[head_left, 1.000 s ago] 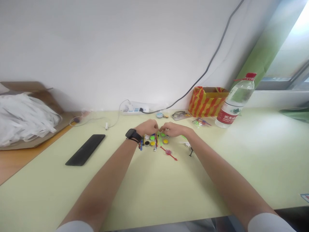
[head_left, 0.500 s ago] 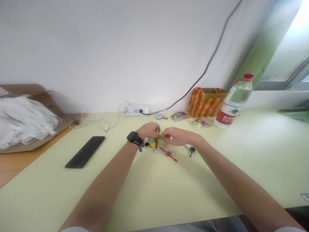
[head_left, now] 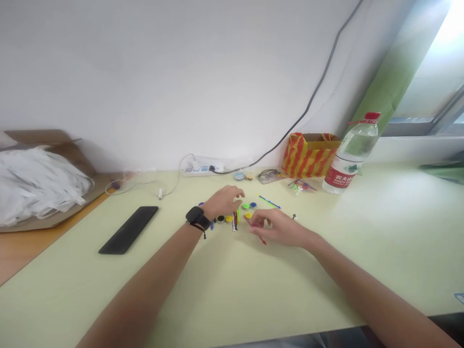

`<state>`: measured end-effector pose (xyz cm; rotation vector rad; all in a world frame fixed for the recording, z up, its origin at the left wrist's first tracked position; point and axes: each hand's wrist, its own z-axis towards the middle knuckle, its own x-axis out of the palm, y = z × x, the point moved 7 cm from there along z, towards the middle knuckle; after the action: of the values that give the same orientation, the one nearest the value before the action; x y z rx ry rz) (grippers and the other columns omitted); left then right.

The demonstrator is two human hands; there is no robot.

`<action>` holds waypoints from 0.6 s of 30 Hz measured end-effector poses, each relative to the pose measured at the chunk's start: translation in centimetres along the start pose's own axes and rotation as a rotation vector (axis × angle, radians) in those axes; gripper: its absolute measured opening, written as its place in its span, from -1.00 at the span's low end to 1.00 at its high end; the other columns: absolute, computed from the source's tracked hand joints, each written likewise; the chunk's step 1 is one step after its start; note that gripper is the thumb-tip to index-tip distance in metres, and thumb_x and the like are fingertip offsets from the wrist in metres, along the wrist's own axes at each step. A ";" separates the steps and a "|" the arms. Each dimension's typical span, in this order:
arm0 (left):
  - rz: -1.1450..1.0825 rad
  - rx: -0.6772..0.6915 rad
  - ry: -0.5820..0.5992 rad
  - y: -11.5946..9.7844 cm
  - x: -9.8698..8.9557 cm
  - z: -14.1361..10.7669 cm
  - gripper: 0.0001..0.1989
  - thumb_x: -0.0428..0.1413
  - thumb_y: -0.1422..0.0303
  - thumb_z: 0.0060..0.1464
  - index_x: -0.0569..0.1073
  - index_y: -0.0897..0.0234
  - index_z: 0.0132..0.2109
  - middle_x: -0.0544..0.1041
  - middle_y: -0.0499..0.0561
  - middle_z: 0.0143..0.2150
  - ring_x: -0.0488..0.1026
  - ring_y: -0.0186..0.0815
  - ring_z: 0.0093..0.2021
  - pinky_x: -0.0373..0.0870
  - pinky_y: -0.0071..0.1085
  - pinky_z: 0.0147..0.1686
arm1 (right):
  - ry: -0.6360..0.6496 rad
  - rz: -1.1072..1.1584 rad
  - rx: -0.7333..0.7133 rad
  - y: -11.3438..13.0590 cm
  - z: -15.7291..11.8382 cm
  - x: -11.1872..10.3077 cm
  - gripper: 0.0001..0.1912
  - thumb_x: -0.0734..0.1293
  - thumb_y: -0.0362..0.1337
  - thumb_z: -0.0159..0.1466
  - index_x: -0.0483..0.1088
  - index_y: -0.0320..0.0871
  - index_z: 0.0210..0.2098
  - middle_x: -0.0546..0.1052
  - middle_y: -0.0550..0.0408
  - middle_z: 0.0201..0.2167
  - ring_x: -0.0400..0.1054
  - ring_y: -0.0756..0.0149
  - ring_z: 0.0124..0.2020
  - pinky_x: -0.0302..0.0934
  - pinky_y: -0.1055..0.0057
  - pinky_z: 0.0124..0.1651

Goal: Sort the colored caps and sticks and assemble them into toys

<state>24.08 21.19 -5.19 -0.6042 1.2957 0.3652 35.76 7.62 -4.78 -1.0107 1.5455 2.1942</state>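
My left hand [head_left: 225,201], with a black watch [head_left: 197,216] on its wrist, hovers over small coloured pieces, thumb and fingers apart and holding nothing. My right hand [head_left: 276,227] has its fingers closed on the middle of a red arrow-shaped stick [head_left: 263,240], hiding its centre. Below my left hand is a bunch of narrow sticks, among them a white stick [head_left: 234,223]. Round discs lie around them: a green disc [head_left: 246,206], a blue disc [head_left: 253,205], a yellow disc [head_left: 248,215] and a black disc [head_left: 221,219]. Beyond my right hand lies a blue arrow stick [head_left: 270,201].
A black slab [head_left: 128,230] lies at left, near a box [head_left: 78,154] of white strips. Along the wall are a power strip [head_left: 203,167], a striped bag [head_left: 308,157], a bagged set of coloured pieces [head_left: 301,186] and a large water bottle [head_left: 350,157].
My hands have parted. The right moved toward me onto the red stick; the left drew slightly left and its fingers spread. The green and blue discs and the blue stick are now uncovered.
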 end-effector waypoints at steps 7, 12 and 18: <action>-0.009 0.152 -0.045 -3.6 0.5 -1.4 -0.65 0.00 0.16 0.36 0.55 0.17 0.10 0.62 0.09 -0.01 0.44 -0.06 0.02 0.36 -0.19 0.01 | -0.260 0.313 0.105 -3.1 0.0 -3.9 -0.54 0.51 0.03 0.20 0.18 -0.06 -0.35 0.30 0.27 -0.47 0.20 0.38 -0.46 0.11 0.41 -0.39; 0.001 0.114 -0.014 -2.8 0.9 -1.4 -0.63 0.10 0.08 0.30 0.59 0.18 0.06 0.65 0.10 -0.07 0.44 -0.03 0.02 0.35 -0.21 -0.04 | -0.374 0.258 0.147 -4.5 0.2 -4.4 -0.51 0.50 0.08 0.18 0.19 -0.07 -0.39 0.27 0.27 -0.52 0.10 0.39 -0.49 0.03 0.41 -0.42; -0.041 0.121 0.029 -1.7 0.8 -1.5 -0.67 0.06 0.12 0.34 0.59 0.13 0.08 0.65 0.07 -0.12 0.43 -0.07 0.02 0.35 -0.26 -0.04 | -0.446 0.380 0.169 -3.8 0.1 -3.7 -0.54 0.37 0.12 0.30 0.23 -0.08 -0.45 0.26 0.23 -0.56 0.06 0.39 -0.53 -0.07 0.39 -0.48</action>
<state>24.07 18.90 -5.79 -0.5344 1.3211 0.2424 40.61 9.78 -4.98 -0.1608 1.7611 2.2625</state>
